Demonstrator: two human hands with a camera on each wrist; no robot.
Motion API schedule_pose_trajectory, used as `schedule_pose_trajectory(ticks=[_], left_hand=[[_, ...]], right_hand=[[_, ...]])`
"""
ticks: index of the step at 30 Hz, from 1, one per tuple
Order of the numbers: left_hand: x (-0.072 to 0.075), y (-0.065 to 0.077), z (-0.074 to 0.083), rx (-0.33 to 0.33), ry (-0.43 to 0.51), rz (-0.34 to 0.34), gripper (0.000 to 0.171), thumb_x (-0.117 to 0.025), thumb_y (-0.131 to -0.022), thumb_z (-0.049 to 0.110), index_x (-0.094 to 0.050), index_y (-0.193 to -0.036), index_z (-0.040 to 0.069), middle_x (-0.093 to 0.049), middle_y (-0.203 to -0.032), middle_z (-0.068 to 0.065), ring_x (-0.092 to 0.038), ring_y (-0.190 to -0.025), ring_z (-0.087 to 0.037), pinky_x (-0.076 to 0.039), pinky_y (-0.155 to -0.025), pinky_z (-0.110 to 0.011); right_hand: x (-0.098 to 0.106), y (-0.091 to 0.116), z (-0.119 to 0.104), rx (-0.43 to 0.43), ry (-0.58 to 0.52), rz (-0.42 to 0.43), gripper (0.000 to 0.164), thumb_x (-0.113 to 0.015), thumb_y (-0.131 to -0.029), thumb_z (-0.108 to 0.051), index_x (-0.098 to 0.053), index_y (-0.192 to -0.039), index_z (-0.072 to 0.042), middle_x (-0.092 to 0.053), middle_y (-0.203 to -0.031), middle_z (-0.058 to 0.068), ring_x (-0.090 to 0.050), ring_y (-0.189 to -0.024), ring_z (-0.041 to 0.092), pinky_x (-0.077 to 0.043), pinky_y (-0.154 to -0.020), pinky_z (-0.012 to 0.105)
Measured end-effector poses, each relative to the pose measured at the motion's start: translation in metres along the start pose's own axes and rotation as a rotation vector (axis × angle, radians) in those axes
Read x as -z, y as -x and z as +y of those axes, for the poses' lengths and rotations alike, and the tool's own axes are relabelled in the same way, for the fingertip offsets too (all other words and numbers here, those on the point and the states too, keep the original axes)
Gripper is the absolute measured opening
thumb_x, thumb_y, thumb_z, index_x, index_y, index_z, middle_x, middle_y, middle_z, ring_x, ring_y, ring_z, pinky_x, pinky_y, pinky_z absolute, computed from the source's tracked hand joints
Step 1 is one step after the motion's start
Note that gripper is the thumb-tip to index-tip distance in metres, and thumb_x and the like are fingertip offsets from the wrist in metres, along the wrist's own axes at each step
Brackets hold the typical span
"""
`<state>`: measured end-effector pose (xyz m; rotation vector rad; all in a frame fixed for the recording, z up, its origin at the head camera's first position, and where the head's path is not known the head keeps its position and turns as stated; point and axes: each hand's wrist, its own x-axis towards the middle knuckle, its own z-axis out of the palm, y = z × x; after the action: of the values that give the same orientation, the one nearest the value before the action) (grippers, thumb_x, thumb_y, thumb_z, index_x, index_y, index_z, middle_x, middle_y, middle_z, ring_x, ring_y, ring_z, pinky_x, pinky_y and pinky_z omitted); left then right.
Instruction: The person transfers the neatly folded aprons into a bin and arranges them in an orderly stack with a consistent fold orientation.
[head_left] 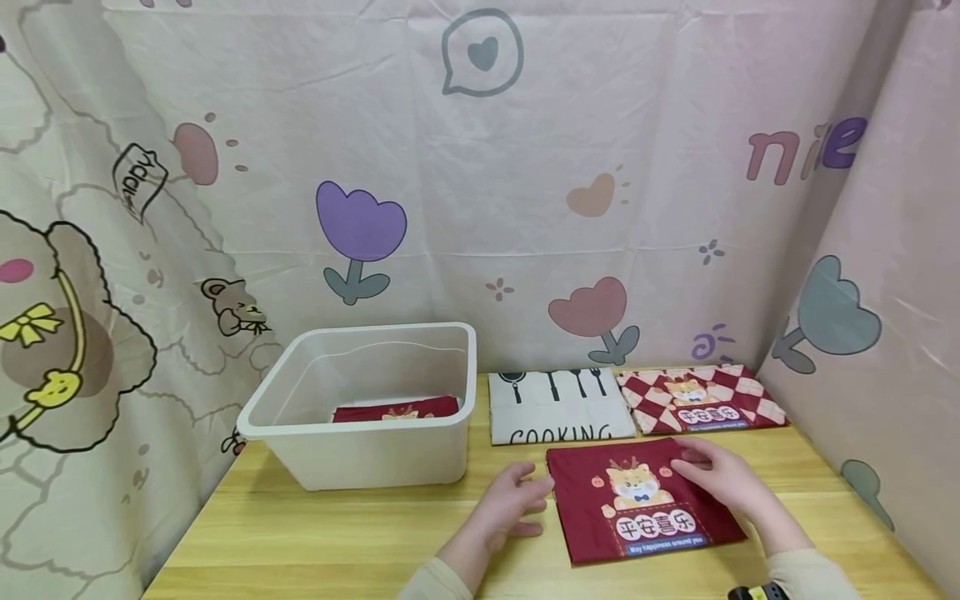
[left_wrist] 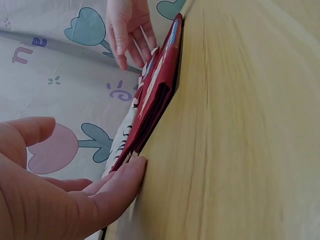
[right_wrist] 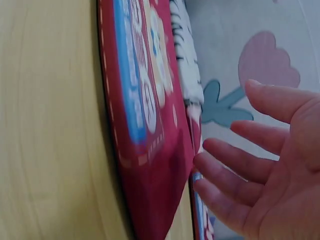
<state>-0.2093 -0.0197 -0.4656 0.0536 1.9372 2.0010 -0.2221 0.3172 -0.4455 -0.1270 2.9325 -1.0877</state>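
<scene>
The folded red cloth (head_left: 648, 500) is laid flat on the table (head_left: 360, 542), just in front of the white cloth (head_left: 558, 408) and the checked cloth (head_left: 701, 400), and to the right of the tub (head_left: 375, 458). Nothing is gripped by the left hand (head_left: 504, 507); its fingers are loosely bent at the cloth's left edge, and whether it is touched cannot be told. Nothing is gripped by the right hand (head_left: 716, 475) either; its loose fingers are held by the far right corner. Loose layers are seen along the left edge, so the fold could be undone if only the top one were pinched. If one side were pushed too hard, the cloth could be wrinkled or bumped into the cloths behind.
</scene>
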Motion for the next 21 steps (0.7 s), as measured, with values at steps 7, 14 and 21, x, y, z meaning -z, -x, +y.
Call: schedule_pose_trajectory(ticks=[7,14,21], left_hand=[[-0.006,0.0,-0.001,0.015,0.024,-0.008,0.072,-0.068,-0.093,0.025,-0.034,-0.144,-0.013,-0.051,-0.132,-0.031,-0.06,-0.109,-0.043,-0.056,-0.078,-0.055],[-0.008,0.002,-0.001,0.034,0.055,-0.014,0.069,-0.068,-0.093,0.026,-0.036,-0.142,-0.012,-0.059,-0.126,-0.025,-0.062,-0.108,-0.04,-0.056,-0.079,-0.054],[-0.01,0.002,0.0,0.052,0.063,-0.038,0.066,-0.065,-0.094,0.026,-0.037,-0.141,-0.012,-0.066,-0.114,-0.02,-0.065,-0.104,-0.035,-0.056,-0.078,-0.053]], right_hand=[[0.012,0.002,0.018,-0.114,0.022,-0.037,0.064,-0.06,-0.098,-0.034,-0.044,-0.136,0.015,-0.054,-0.123,0.039,-0.052,-0.114,0.053,-0.042,-0.093,0.064],[0.016,0.005,0.028,-0.165,0.031,-0.071,0.068,-0.06,-0.098,-0.036,-0.043,-0.133,0.019,-0.05,-0.124,0.043,-0.051,-0.112,0.055,-0.044,-0.092,0.063],[0.016,0.005,0.032,-0.254,-0.093,-0.104,0.074,-0.062,-0.096,-0.039,-0.04,-0.131,0.022,-0.051,-0.118,0.041,-0.059,-0.096,0.037,-0.056,-0.08,0.047]])
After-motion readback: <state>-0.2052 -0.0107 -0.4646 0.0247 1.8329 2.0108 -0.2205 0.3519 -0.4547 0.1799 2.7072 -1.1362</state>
